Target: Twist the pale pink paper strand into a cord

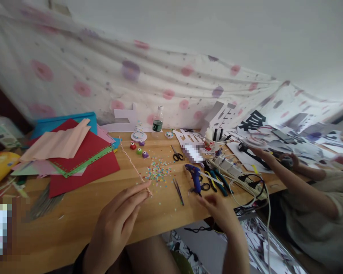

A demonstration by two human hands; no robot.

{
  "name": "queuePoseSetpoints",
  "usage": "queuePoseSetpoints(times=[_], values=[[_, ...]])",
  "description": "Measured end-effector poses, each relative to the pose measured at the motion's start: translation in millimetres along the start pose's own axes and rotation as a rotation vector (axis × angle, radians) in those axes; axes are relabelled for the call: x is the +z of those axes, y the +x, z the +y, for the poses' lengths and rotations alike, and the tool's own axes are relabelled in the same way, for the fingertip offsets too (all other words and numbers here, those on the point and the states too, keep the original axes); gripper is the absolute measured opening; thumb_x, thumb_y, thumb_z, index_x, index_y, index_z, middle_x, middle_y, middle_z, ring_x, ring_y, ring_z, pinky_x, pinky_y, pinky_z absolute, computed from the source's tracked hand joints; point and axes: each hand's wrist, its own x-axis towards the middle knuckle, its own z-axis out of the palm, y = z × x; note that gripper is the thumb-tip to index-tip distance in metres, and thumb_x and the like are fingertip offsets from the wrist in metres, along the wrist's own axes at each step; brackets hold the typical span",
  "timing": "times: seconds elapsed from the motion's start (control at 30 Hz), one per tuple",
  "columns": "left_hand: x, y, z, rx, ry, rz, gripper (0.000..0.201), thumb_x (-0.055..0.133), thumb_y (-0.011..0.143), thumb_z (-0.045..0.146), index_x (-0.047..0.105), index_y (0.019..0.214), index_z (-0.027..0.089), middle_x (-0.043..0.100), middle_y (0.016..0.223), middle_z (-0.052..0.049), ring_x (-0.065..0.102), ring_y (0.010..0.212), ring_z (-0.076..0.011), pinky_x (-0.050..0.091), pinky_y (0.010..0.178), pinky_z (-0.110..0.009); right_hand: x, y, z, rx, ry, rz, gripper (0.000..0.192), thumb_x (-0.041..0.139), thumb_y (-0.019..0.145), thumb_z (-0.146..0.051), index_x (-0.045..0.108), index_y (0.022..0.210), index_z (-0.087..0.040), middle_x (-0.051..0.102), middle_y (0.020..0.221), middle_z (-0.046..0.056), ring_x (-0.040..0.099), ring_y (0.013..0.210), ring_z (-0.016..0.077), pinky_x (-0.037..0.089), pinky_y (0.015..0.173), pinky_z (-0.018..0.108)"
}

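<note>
Red and pink paper sheets (74, 152) lie at the far left of the wooden table (74, 220). My left hand (117, 220) rests flat on the wood, fingers together, their tips pinching the near end of a thin pink twisted cord (133, 163) that runs away across the table. Just beyond lies a scatter of coloured confetti (158, 171), then tweezers (178, 191). My right hand (218, 211) hovers open, holding nothing, just short of the blue glue gun (194, 178). Farther right, another person's arm (291, 182) reaches over the clutter.

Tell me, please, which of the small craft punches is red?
The leftmost punch; the others beside it are purple, green and purple.
</note>
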Motion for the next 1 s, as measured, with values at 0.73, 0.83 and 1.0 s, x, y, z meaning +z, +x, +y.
queuePoseSetpoints(times=[0.73, 0.83, 1.0], values=[[-17.8, -18.5, 3.2, 0.061, 0.068, 0.054, 0.024, 0.045, 0.096, 0.014, 0.064, 0.110, 0.019, 0.074, 0.110, -0.003, 0.068, 0.105, -0.0075, 0.047, 0.097, -0.013, 9.7, -25.6, -110.5, -0.371, 0.481, -0.867, 0.048, 0.061, 0.083, -0.061, 0.070, 0.101, -0.017, 0.072, 0.090, 0.007, 0.064, 0.080, 0.0177, 0.049, 0.073, 0.030], [-16.9, -17.7, 0.6, 0.063, 0.054, 0.067, 0.024, 0.045, 0.096, 0.014, 0.064, 0.108, 0.019, 0.074, 0.109, -0.003, 0.069, 0.103, -0.0074, 0.048, 0.096, -0.013, -44.2, -8.1, -87.0, -0.461, 0.262, -1.050, 0.041, 0.077, 0.073, -0.050, 0.073, 0.101, -0.019, 0.074, 0.092, 0.006, 0.067, 0.085, 0.0209, 0.050, 0.078, 0.032], [-16.6, -19.2, -7.6, 0.035, 0.033, 0.062, 0.025, 0.047, 0.095, 0.014, 0.063, 0.114, 0.020, 0.072, 0.116, -0.003, 0.067, 0.108, -0.0084, 0.047, 0.099, -0.014, -125.7, 58.8, -41.2, -0.187, 0.115, -0.168, 0.034, 0.070, 0.073, -0.053, 0.068, 0.066, -0.020, 0.063, 0.061, 0.000, 0.056, 0.057, 0.0154, 0.042, 0.053, 0.027]])
